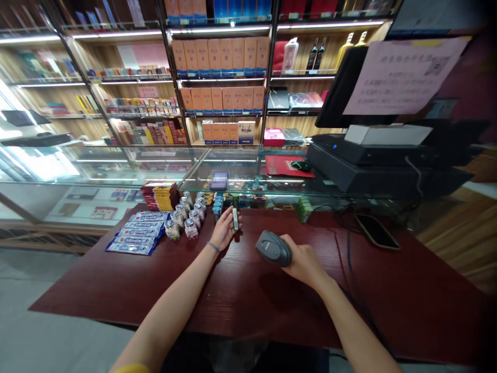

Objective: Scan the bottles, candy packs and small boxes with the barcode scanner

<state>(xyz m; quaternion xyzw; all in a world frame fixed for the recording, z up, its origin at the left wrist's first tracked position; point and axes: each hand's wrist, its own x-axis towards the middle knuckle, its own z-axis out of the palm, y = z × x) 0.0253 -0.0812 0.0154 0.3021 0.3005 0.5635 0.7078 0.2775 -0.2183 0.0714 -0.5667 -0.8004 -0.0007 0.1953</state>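
My right hand (pixel 305 263) is wrapped round a dark grey barcode scanner (pixel 274 247), held above the dark red tabletop. To its left, my left hand (pixel 222 233) holds a small narrow box (pixel 235 219) with a pale side turned up; its print is too small to read. The scanner's head points towards the left hand, with a gap between them. Just behind my left hand stand small teal boxes (pixel 217 204) in a row. A stack of small green boxes (pixel 304 210) stands farther right, near the glass counter.
Several lidded jars (pixel 191 228), blue-and-silver packets (pixel 137 233) and red and yellow packs (pixel 160 196) occupy the table's left. A phone (pixel 376 231) and cables lie right. Behind are a glass counter (pixel 248 181), a mouse (pixel 301 166), a monitor (pixel 337 85) and stocked shelves.
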